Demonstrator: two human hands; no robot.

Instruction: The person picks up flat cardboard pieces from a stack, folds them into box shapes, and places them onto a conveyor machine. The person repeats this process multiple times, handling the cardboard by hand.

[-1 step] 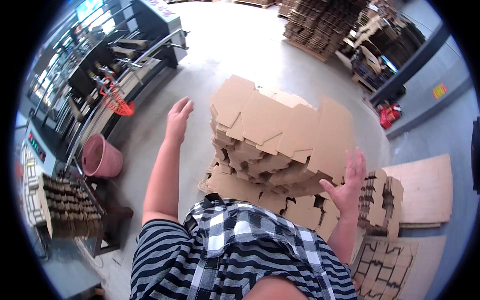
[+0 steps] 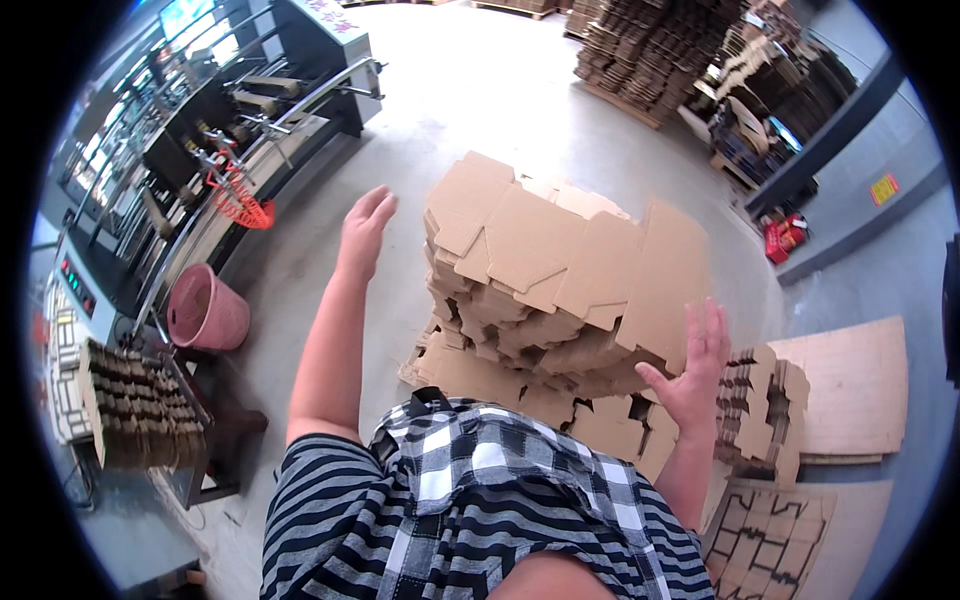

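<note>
In front of me a tall stack of flat die-cut brown cardboard sheets point(image 2: 535, 245) rises, its layers uneven along the near side. My left hand point(image 2: 368, 232) is raised to the left of the stack, apart from it, with fingers stretched out and nothing held. At the stack's right side is my right hand point(image 2: 693, 365), fingers up and thumb spread; whether it touches the cardboard I cannot tell. More cut cardboard point(image 2: 610, 425) lies lower down, between the stack and my body.
A machine with metal rails point(image 2: 255, 120) and a coiled orange hose point(image 2: 240, 205) stands at left. Near it are a pink bucket point(image 2: 208, 315) and a cardboard bundle point(image 2: 140, 410). Cardboard piles point(image 2: 650, 50) stand far right. Boards point(image 2: 845, 385) and a cutting die point(image 2: 770, 540) lie at right.
The whole view has shifted very slightly. My left hand is a touch closer to the stack; my right hand and the cardboard look nearly the same.
</note>
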